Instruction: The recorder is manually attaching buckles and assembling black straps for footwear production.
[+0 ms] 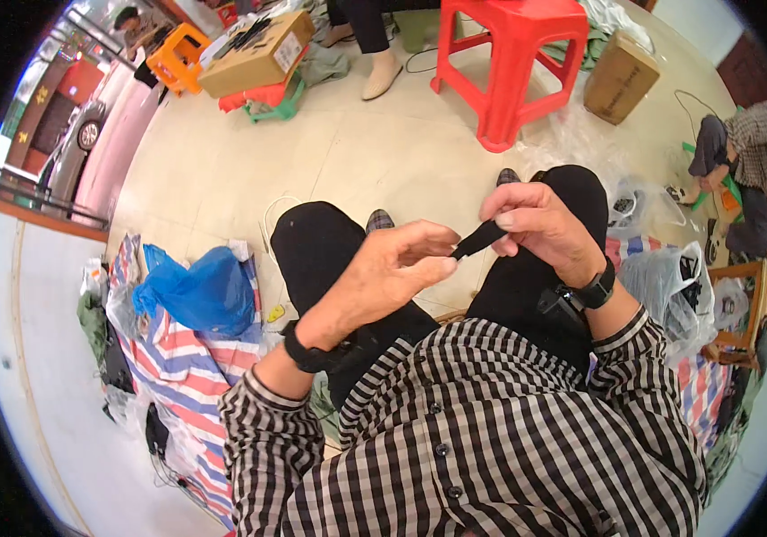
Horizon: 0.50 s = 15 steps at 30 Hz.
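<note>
A small black strap-like piece (pixel 478 240) is held above the lap, between the two knees in black trousers. One end is pinched by the left hand (pixel 383 273), thumb and forefinger closed on it, and the other end is gripped by the right hand (pixel 536 224), whose fingers are curled shut around it. The piece is stretched taut between the hands (what exactly is being done to it cannot be told, since the fingers hide its ends). Judged from this, the handling of this one piece is under way and not finished: it is not yet set down.

Further out, a blue plastic bag (pixel 200 291) is seen on a striped sheet (pixel 178 376) at the left, and clear bags with dark items (pixel 683 286) at the right. Beyond, a red stool (pixel 513 63) and a cardboard box (pixel 258 54) stand on the floor.
</note>
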Tool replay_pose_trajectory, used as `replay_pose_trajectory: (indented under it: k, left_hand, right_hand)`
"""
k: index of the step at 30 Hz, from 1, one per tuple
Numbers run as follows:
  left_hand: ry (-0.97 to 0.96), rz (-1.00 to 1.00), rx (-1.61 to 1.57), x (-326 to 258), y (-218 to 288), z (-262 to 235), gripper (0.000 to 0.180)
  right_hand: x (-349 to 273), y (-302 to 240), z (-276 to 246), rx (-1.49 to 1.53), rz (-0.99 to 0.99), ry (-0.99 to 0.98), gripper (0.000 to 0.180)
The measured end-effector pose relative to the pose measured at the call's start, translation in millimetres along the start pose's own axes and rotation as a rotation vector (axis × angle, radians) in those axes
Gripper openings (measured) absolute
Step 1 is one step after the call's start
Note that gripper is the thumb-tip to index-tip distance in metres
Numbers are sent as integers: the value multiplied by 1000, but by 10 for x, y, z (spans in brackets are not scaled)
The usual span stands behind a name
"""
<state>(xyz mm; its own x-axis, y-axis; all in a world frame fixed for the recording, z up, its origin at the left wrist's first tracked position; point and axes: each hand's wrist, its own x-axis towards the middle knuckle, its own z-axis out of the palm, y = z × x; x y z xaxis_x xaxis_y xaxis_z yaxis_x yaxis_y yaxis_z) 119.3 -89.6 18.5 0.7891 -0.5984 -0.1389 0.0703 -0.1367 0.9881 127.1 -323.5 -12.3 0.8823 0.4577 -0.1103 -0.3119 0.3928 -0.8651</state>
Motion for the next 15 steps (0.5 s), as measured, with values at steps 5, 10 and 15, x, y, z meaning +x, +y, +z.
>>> replay_pose_trajectory:
  k: [5, 10, 15]
  left_hand:
    - [-111, -33, -1, 50, -140, 229, 16]
    - [229, 72, 260, -105, -133, 430, 11]
    - [411, 388, 617, -94, -110, 519, 11]
  right_hand:
    - [-161, 32, 32, -95, -79, -59, 17]
    - [-211, 71, 22, 5, -132, -96, 22]
    - [-314, 104, 88, -206, -177, -89, 20]
